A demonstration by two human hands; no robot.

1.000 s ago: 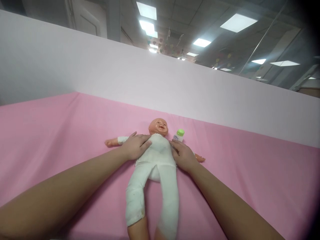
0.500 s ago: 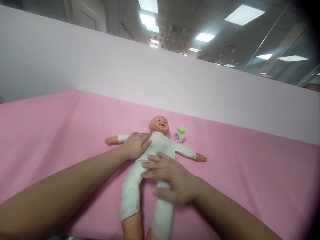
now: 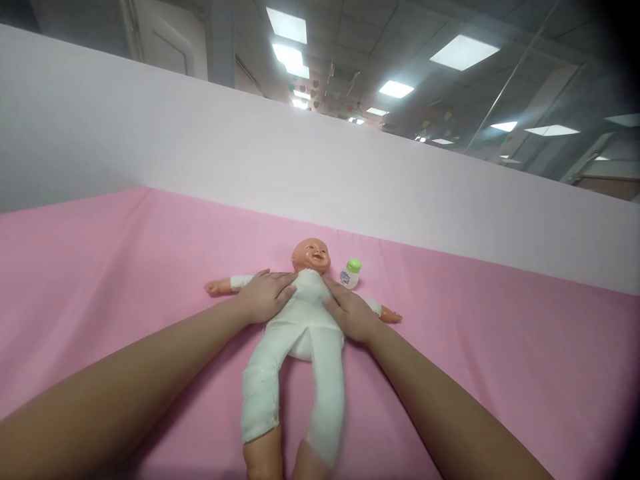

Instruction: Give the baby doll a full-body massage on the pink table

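Note:
A baby doll [image 3: 306, 310] with a white cloth body and plastic head, hands and lower legs lies on its back, arms spread. My left hand [image 3: 265, 297] rests flat on the side of its chest at the left of the view, fingers stretched toward the shoulder. On the opposite side of the chest, my right hand [image 3: 353, 312] lies open, its fingertips near the shoulder and its palm over part of the doll's arm. Beside the doll's head stands a small clear bottle [image 3: 351, 275] with a green cap; neither hand touches it.
Pink sheeting [image 3: 450, 373] with soft creases covers the surface under the doll. A white wall [image 3: 310, 160] rises behind it. Above that, glass [image 3: 380, 53] shows ceiling lights and a door.
My right hand has moved up from the doll's belly and hip to the side of its chest. My left hand stays on the chest. The view has shifted slightly.

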